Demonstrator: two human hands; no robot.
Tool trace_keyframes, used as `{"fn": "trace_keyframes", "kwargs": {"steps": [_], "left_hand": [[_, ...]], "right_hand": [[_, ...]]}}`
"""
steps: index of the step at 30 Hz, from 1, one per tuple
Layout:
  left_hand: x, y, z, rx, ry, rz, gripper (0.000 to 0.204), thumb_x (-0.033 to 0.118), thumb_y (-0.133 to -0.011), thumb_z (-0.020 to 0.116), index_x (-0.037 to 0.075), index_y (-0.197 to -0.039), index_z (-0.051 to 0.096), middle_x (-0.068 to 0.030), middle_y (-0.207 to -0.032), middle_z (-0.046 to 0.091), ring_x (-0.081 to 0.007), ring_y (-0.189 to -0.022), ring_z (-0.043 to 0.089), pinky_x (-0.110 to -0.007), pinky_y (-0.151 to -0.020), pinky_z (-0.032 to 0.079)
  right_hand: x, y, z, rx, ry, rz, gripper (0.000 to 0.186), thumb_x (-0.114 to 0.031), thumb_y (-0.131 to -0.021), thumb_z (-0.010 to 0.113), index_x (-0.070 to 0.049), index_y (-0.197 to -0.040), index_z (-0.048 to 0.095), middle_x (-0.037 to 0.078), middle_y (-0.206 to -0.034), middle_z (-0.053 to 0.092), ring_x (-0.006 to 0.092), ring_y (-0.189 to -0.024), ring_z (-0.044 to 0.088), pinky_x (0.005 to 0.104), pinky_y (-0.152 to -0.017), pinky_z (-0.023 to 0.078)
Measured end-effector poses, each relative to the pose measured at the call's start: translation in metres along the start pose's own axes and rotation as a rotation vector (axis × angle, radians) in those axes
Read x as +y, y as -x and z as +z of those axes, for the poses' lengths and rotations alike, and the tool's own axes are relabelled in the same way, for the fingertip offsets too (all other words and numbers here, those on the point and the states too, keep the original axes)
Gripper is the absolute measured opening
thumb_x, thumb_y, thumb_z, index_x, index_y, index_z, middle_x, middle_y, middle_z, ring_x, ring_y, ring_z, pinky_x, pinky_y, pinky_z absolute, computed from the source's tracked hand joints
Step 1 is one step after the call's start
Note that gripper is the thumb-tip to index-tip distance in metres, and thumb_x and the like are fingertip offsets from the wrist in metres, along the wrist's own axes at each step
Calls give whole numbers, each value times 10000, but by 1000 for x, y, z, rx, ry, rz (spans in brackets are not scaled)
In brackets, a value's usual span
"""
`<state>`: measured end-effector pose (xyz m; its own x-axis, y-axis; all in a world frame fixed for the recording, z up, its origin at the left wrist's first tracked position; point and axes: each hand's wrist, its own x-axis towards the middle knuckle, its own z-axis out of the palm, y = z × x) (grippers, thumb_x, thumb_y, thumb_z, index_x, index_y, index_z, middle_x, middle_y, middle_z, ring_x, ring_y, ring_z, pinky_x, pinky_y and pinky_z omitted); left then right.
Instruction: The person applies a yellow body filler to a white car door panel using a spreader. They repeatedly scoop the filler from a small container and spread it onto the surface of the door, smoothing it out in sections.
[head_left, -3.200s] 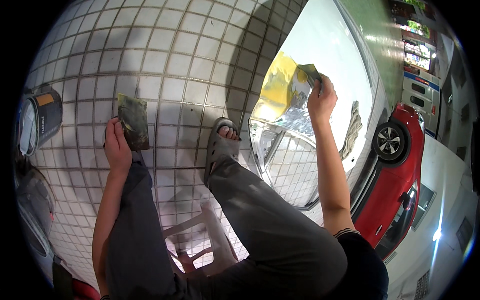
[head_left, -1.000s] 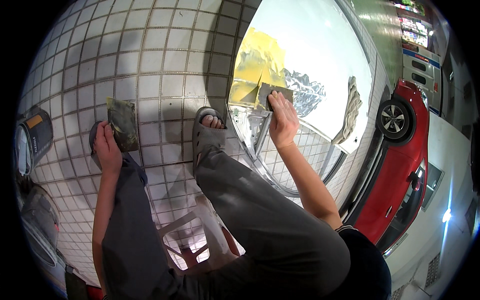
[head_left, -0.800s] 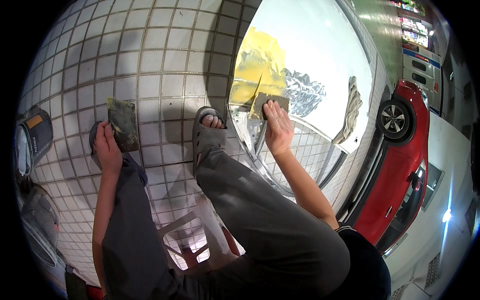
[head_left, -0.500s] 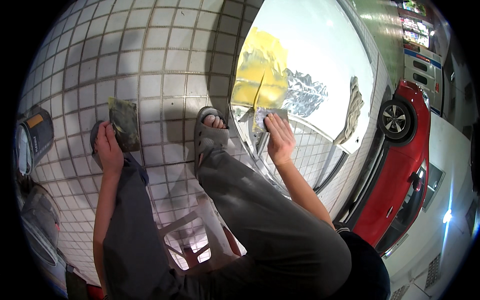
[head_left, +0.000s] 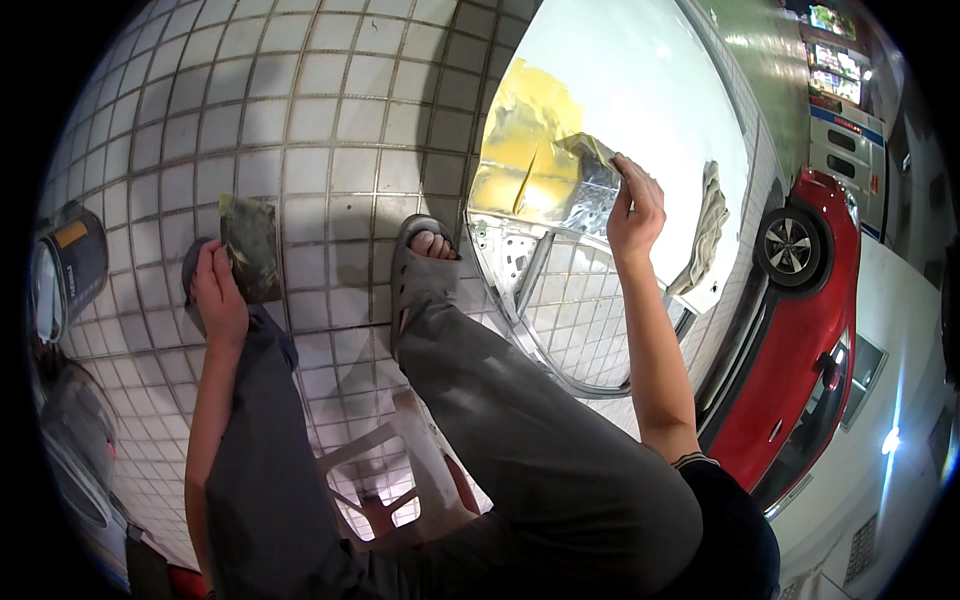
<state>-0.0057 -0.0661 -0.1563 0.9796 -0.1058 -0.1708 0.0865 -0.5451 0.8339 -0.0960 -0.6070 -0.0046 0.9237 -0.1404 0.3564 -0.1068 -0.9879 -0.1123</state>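
My left hand [head_left: 219, 297] is closed on the edge of a dark rectangular putty board [head_left: 251, 248], smeared with yellowish filler, held beside my left foot. On the right, my right hand [head_left: 637, 212] grips a thin putty spreader [head_left: 598, 150], tilted against a white car door [head_left: 640, 75]. A broad patch of yellow putty [head_left: 525, 150] covers the door's left part, with a dark ridge running through it. Beside it, under the spreader, lies a shiny scraped patch [head_left: 592, 200]. The spreader's edge meets the border between the two; part of it is hard to make out.
A crumpled grey cloth [head_left: 703, 235] hangs along the door's right edge. The door's window frame [head_left: 540, 350] reaches toward my right knee. Cans [head_left: 75, 265] stand at the far left. A plastic stool [head_left: 415, 460] is below me. A red car [head_left: 800, 360] is parked at right.
My right hand has moved up and right across the door with the spreader, from the putty's lower edge to the border by the shiny patch. My left hand stays nearly still.
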Motion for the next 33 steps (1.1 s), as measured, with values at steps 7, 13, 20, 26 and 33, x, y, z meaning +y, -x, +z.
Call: {"fn": "trace_keyframes", "kwargs": {"steps": [7,13,20,26,33], "left_hand": [[-1,1,5,52,-69,35,319,275,-1079,427,29,-1174,606,-105,-920,637,-243,-901,582,-369,-878,415],[7,-1,2,44,16,-2,314,268,-1082,427,16,-1148,602,-109,-902,627,-224,-865,577,-351,-833,434],[9,-1,4,35,19,48,299,252,-1079,434,9,-1130,601,-95,-852,604,-194,-812,560,-341,-784,434],[3,2,1,34,65,5,294,248,-1080,430,14,-1128,601,-83,-865,609,-194,-830,558,-343,-784,428],[-2,3,2,37,-52,81,292,229,-1098,412,-17,-1136,563,-33,-903,570,-96,-851,503,-252,-787,436]], "right_hand": [[-9,23,11,-80,-10,-12,355,77,-873,584,-59,-1171,718,133,-1228,705,317,-1206,645,418,-1019,505],[-16,58,11,-95,-8,10,370,78,-892,555,-48,-1209,700,151,-1251,690,329,-1237,623,442,-1051,487],[-24,115,25,-131,42,11,394,75,-876,572,-48,-1231,691,157,-1275,678,331,-1248,616,444,-1057,484],[-38,137,-1,-140,-7,31,340,56,-913,543,-26,-1204,701,158,-1225,704,322,-1213,643,442,-1048,489],[-35,43,-34,102,-64,95,271,100,-909,561,-22,-1091,721,137,-1060,743,300,-985,705,382,-885,536]]}}
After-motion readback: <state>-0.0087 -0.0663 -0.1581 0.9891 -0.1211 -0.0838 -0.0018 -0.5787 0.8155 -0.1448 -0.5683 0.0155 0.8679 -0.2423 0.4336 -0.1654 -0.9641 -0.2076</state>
